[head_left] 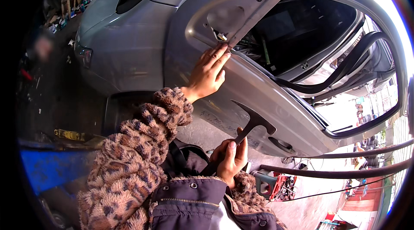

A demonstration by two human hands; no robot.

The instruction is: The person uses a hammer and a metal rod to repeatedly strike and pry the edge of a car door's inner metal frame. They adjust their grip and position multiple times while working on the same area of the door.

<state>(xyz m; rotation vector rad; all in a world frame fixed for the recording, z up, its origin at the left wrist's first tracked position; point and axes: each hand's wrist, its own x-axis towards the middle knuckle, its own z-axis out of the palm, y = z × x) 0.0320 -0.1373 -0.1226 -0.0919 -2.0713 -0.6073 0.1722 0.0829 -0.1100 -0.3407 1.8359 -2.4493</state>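
Note:
My left hand (208, 74) lies against the grey car door (241, 81), its fingers stretched out and close together. Their tips touch the front lower corner of the window frame, just under the bare triangular mirror mount (224, 18). A small white connector (222, 36) sticks out of a hole there. Lower down, in front of my body, my right hand (232, 157) is closed around the handle of a dark body hammer (255, 121). The hammer's head has a long pointed end and a short blunt end, and hangs in front of the door, left of the door handle (281, 144).
The car's front fender (138, 53) extends to the left. A black rubber strip (340, 72) curves loosely across the window opening. At lower right are dark curved bars (336, 172) and a red toolbox (284, 187). A blue surface (56, 167) stands at lower left.

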